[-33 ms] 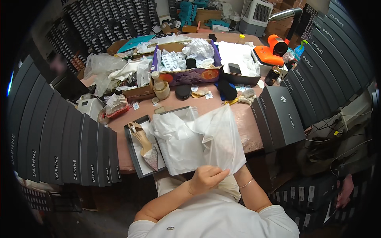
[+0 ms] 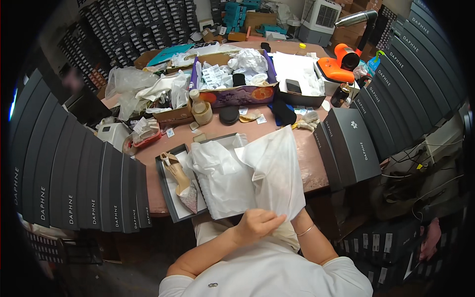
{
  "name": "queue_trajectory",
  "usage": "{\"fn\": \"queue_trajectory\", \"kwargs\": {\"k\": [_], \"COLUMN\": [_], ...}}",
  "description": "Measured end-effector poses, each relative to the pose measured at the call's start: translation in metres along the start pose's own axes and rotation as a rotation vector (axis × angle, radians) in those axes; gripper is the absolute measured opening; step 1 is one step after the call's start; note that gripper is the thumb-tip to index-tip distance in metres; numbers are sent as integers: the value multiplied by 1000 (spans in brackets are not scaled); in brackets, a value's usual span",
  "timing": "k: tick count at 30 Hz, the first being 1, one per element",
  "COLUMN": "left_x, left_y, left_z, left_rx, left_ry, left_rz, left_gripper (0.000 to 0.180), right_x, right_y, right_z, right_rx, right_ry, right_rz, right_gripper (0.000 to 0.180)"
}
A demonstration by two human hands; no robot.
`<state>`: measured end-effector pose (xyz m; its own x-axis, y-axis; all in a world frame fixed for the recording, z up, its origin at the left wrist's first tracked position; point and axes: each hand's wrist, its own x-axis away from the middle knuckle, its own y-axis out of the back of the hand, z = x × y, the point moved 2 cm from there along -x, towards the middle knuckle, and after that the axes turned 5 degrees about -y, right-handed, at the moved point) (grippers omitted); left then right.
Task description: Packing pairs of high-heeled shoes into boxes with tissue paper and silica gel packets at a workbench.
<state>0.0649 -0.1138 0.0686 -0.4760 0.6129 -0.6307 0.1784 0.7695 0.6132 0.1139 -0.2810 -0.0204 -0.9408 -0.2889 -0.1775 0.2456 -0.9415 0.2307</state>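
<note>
My left hand [image 2: 258, 225] is closed, pinching the near edge of a thin white bag [image 2: 278, 171]. My right hand [image 2: 302, 220] goes up into or behind that bag, so its fingers are hidden; a bracelet circles its wrist. Left of the bag, white tissue paper [image 2: 222, 175] fills an open grey shoebox [image 2: 230, 140]. Beside it, a grey box lid [image 2: 165, 185] holds a beige slingback shoe [image 2: 180, 182] with a glittery pointed toe.
Dark shoeboxes [image 2: 74, 168] stand in a row at left, more shoeboxes [image 2: 391, 94] at right. Across the table are a purple carton [image 2: 237, 96] of paper, a glue bottle [image 2: 200, 109], a phone [image 2: 293, 86], a can [image 2: 340, 94] and an orange device [image 2: 341, 64].
The bag's far part has risen and shifted slightly, its top corner now higher. My left hand still pinches its edge, nearly in the same place.
</note>
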Motion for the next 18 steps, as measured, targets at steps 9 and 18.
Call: {"fn": "queue_trajectory", "kwargs": {"k": [9,18], "left_x": [54,29], "left_y": [44,71], "left_z": [87,66], "left_rx": [1323,1116], "left_ry": [1042,788], "left_rz": [-965,-1167], "left_gripper": [44,32], "right_x": [5,8], "right_y": [7,-6], "right_z": [19,16], "right_rx": [-923,-714], "right_ry": [-386,-370], "right_rz": [202,162], "right_gripper": [46,49]}}
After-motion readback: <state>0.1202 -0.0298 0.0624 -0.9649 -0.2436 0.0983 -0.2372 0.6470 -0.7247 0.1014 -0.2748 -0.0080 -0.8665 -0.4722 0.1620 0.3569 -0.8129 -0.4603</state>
